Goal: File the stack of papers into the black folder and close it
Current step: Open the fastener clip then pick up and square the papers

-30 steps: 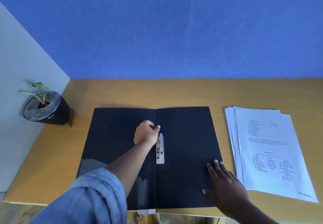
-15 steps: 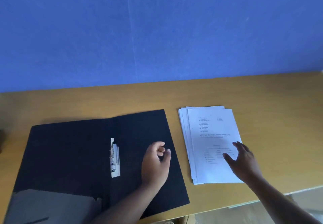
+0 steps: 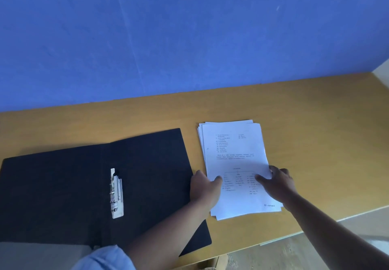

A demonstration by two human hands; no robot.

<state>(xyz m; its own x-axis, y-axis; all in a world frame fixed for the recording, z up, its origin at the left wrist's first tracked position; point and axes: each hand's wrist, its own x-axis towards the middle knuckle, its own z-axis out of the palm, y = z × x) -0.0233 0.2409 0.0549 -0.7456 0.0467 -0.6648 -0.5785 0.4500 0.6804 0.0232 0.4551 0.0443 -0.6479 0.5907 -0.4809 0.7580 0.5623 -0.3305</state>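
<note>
Papers: the stack of papers (image 3: pixel 235 164) lies flat on the wooden table (image 3: pixel 315 135), just to the right of the folder and apart from it; the sheets are slightly fanned, with printed text and a small chart on the top page.
Left hand: the left hand (image 3: pixel 204 187) sits at the stack's left edge, thumb on top of the top sheet, the other fingers curled at or under the edge; it looks like a light pinch on the papers, though whether the fingers are truly beneath the sheets is hard to tell from this angle.
Right hand: the right hand (image 3: pixel 277 183) is at the stack's right edge, thumb spread across the top page and fingers wrapped around the side, gripping the papers there.
Folder: the black folder (image 3: pixel 63 185) lies open and flat on the table, both covers spread, nothing filed inside.
Clip: the metal clip (image 3: pixel 116 194) stands along the spine, apparently raised and ready to take sheets.
Done so far: folder opened, clip exposed, both hands on the stack.
Left to do: lift the stack, square it, carry it onto the right cover, fasten it under the clip, then shut the folder.
Progress: early, by my reading; the papers do not appear lifted yet.
Surroundings: blue wall (image 3: pixel 189 38) behind the table; a light blue sleeve (image 3: pixel 105 259) shows on the left arm.
</note>
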